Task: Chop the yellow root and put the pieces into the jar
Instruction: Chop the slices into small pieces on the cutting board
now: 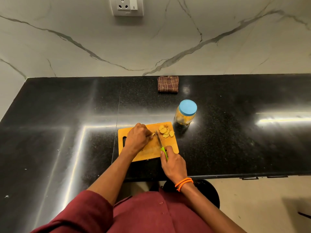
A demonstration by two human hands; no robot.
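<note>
- While my left hand [137, 137] is pinning the root [152, 134] stub, I'm tucking fingertips back.
- Right hand [173, 163], wrapped round the knife [159, 142], is slicing thin, jar [186, 115] lid on.

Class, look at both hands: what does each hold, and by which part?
The right hand grips the knife by its green handle. The left hand pins the yellow root by its uncut end on the board.

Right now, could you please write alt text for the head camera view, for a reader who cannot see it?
A person slices a yellow root on a wooden cutting board: the left hand steadies it, and the right hand holds a green-handled knife. Cut slices lie beside the blade. A blue-lidded jar stands closed on the black counter.
</note>
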